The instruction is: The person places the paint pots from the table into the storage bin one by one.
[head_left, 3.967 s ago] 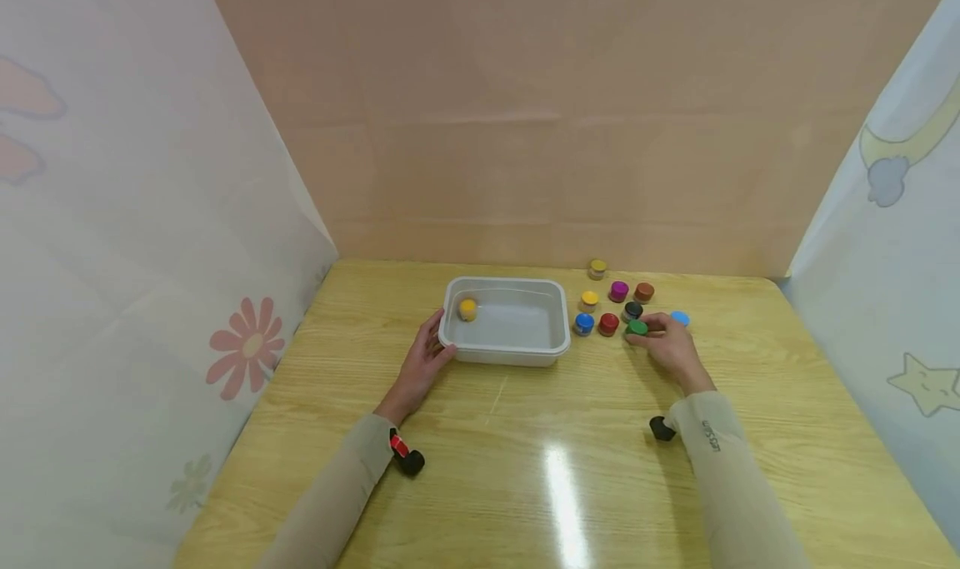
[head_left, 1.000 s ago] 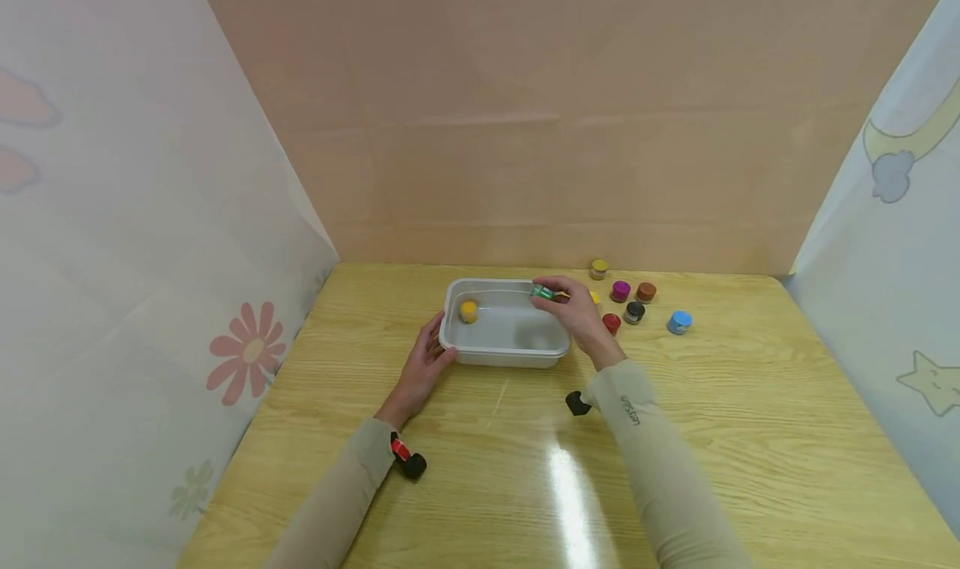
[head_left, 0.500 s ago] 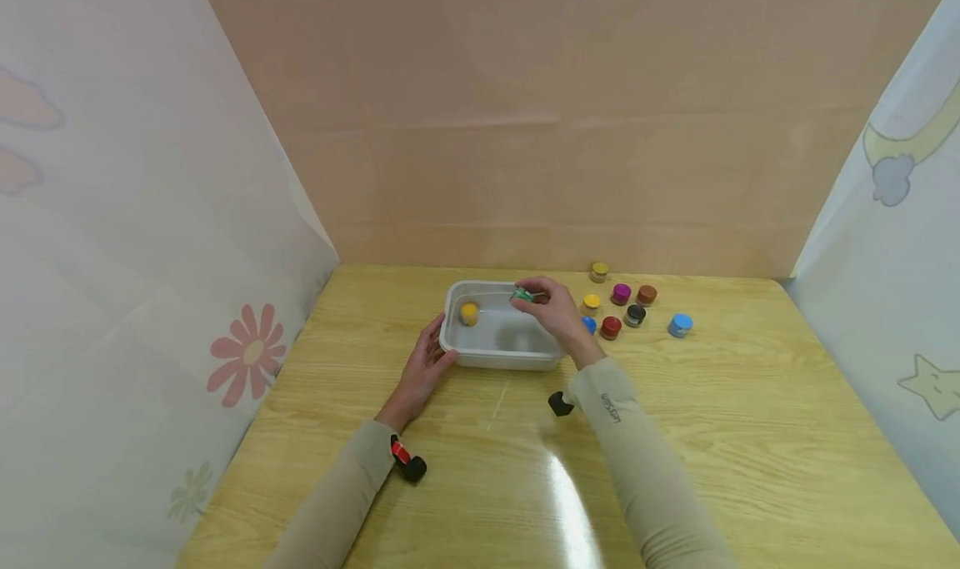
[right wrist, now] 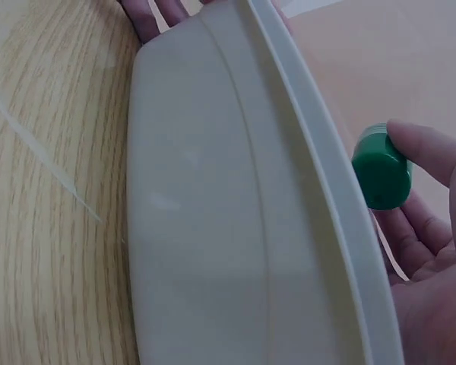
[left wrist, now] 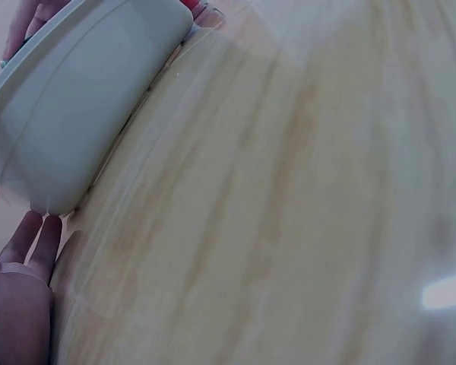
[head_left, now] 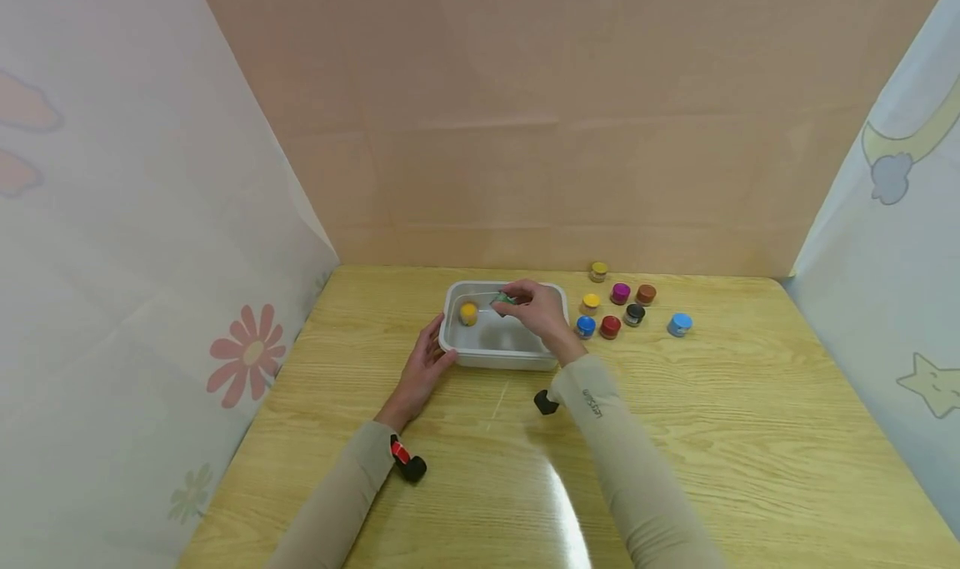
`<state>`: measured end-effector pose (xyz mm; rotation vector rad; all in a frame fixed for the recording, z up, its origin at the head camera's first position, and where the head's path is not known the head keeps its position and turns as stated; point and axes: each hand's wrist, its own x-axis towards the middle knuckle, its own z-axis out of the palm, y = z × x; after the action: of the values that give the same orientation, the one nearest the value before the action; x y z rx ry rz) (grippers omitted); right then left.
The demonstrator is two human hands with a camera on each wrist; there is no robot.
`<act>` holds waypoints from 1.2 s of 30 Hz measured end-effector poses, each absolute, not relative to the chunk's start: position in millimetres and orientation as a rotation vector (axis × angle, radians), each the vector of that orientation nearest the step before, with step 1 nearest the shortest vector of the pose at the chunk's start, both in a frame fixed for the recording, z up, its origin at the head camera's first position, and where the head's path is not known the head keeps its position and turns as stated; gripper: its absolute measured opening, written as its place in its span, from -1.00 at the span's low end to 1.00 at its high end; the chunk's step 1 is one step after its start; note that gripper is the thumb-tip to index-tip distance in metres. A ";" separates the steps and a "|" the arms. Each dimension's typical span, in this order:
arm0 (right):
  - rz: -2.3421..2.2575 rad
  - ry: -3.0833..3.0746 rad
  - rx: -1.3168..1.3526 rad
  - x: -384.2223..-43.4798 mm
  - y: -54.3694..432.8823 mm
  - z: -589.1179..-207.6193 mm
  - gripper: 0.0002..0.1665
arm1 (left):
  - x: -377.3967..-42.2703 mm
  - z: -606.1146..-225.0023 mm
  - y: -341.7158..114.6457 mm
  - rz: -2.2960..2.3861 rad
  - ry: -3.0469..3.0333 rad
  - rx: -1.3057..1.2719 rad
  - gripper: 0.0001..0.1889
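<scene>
My left hand (head_left: 420, 369) rests against the left end of a pale plastic box (head_left: 498, 359), fingertips touching its wall and thumb by the front corner. Its fingers look fairly straight in the left wrist view. Over the box's inside, my right hand (head_left: 534, 309) pinches a small jar with a green lid (head_left: 501, 302) between thumb and fingers. The right wrist view has the green jar (right wrist: 381, 169) tipped sideways beyond the box's rim (right wrist: 327, 163). Inside the box, toward its left end, sits a jar with an orange-yellow lid (head_left: 468, 313).
Several small lidded jars stand on the wooden table (head_left: 465, 469) right of the box, among them a blue jar (head_left: 586, 326), a red jar (head_left: 611, 326), a black jar (head_left: 634, 314) and a light blue jar (head_left: 680, 324). A brown backdrop (head_left: 480, 136) rises behind the table.
My right hand took the green jar from among the other jars and carried it left, over the box. Recently it has moved further left. My left hand stays at the box's left end.
</scene>
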<state>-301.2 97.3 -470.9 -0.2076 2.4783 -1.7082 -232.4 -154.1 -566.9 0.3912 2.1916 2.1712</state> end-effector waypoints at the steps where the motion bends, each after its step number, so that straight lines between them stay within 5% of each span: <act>1: -1.690 2.493 -0.213 -301.4 95.9 -471.1 -0.57 | -232.8 -567.0 -154.4 2.171 2.191 0.386 -0.24; 16: -1.685 2.354 -0.307 -303.2 80.9 -477.9 -0.48 | -234.8 -567.1 -153.2 2.139 2.219 0.360 -0.26; 36: -1.482 2.474 -0.351 -312.0 73.6 -494.0 -0.59 | -233.6 -568.6 -153.3 2.121 2.233 0.329 -0.27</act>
<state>-312.0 73.6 -494.0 -0.3505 2.4736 -1.4817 -233.6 -153.3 -568.6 0.3289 2.2330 2.1214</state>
